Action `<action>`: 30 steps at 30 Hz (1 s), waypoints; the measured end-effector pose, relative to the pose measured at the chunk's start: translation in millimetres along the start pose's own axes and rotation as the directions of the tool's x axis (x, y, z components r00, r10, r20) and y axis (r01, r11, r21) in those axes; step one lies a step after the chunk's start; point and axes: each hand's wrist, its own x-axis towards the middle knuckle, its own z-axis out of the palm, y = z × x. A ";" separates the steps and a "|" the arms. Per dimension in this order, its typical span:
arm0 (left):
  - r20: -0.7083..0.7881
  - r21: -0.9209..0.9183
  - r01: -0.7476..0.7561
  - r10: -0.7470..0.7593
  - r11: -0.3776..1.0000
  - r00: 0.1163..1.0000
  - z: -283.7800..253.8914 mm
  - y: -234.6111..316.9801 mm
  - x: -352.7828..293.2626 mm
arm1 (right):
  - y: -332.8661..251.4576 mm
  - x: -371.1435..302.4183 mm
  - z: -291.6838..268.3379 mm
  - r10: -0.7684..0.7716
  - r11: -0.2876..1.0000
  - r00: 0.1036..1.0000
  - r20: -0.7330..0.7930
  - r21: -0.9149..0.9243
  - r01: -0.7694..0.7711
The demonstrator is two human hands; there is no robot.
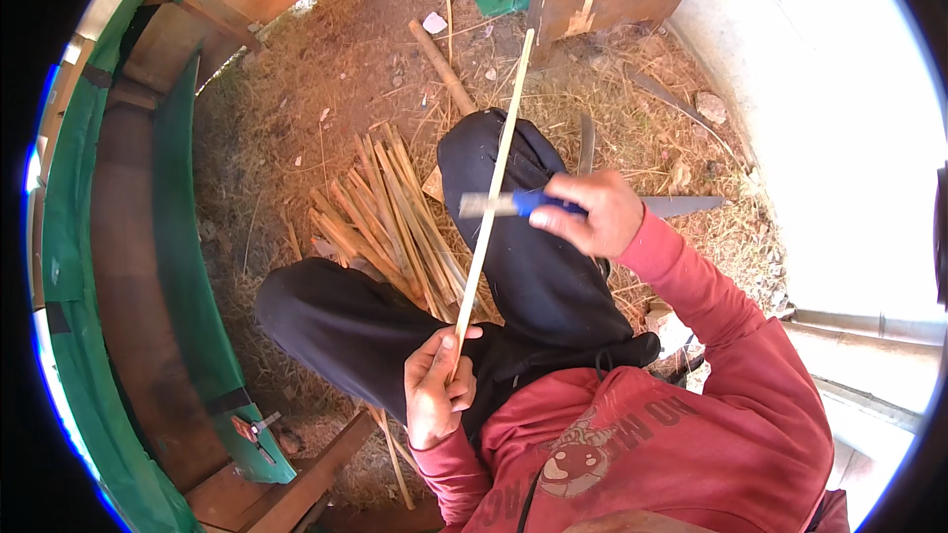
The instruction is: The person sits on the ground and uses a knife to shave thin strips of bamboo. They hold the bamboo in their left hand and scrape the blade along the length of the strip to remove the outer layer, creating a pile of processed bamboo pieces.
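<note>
Straw-strewn ground (286, 89) is spreading beyond both grips, and bent legs (336, 321) are flanking the left grip (434, 385), seemingly giving it a steady base. The pile (397, 207) of sticks is lying just ahead of the left grip, probably for easy reach. The strip (502, 153) is slanting forward from the left grip past the right grip (597, 215), its far end standing free, likely leaving its length clear. The knife (528, 202) is pointing leftward from the right grip and crossing the strip; contact I cannot tell. The right grip is wrapping the blue handle; the left, fingers curled, is pinching the strip's near end.
</note>
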 end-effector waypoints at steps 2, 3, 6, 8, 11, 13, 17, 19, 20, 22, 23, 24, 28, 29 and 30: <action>0.010 0.000 0.030 -0.030 1.000 0.999 -0.4 2.7 0.3 | -13.9 -6.1 4.3 -0.026 1.000 0.997 0.079 -0.001 0.026; 0.019 0.009 0.033 -0.033 0.999 0.999 -1.1 4.2 1.2 | -16.5 -7.8 5.0 -0.037 0.999 0.994 0.099 -0.032 0.041; 0.047 0.035 0.013 -0.014 0.999 0.999 -2.3 3.7 2.6 | -11.8 -14.2 12.4 -0.036 0.997 0.992 0.118 -0.067 0.044; 0.038 0.143 -0.030 0.024 0.989 0.999 -1.3 2.8 2.6 | -9.9 -14.8 16.3 -0.031 0.997 0.994 0.109 -0.063 0.039; -0.019 0.364 -0.095 0.110 0.926 0.994 6.2 0.2 5.4 | -9.6 -14.9 16.8 -0.019 0.997 0.995 0.103 -0.071 0.026; -0.097 0.419 -0.125 0.181 0.899 0.979 12.1 -0.9 5.8 | -11.6 -14.1 15.6 -0.015 0.997 0.992 0.122 -0.067 0.023; -0.135 0.599 -0.158 0.293 0.785 0.946 15.4 -1.0 7.1 | -7.1 -14.7 18.2 -0.016 0.991 1.000 0.019 -0.136 0.019; -0.138 0.594 -0.168 0.305 0.787 0.942 15.8 -1.6 6.3 | 9.2 -2.0 12.5 0.102 0.973 0.990 -0.098 -0.197 -0.120; -0.137 0.591 -0.174 0.310 0.788 0.941 16.2 -2.0 6.5 | 16.0 1.4 7.5 0.146 0.962 0.982 -0.123 -0.215 -0.170; -0.152 0.599 -0.172 0.322 0.782 0.935 14.7 -3.1 6.2 | 4.9 3.6 1.5 0.138 0.973 0.990 -0.013 -0.187 -0.138; -0.159 0.604 -0.170 0.327 0.779 0.931 14.0 -3.5 5.6 | -2.4 3.3 -0.8 0.132 0.977 0.990 0.042 -0.172 -0.123; -0.160 0.609 -0.171 0.332 0.774 0.930 13.8 -4.2 5.6 | -10.7 -1.3 1.4 0.082 0.993 0.994 0.077 -0.097 -0.074; -0.166 0.626 -0.170 0.344 0.761 0.924 14.8 -5.1 4.6 | 1.8 -0.8 9.0 0.086 0.979 0.996 -0.034 -0.181 -0.091; -0.164 0.628 -0.172 0.345 0.759 0.924 15.5 -5.4 5.2 | 16.3 5.9 5.8 0.140 0.960 0.986 -0.092 -0.230 -0.158; -0.175 0.628 -0.162 0.341 0.761 0.924 16.4 -4.1 5.6 | 24.0 12.8 4.8 0.143 0.955 0.982 -0.122 -0.245 -0.169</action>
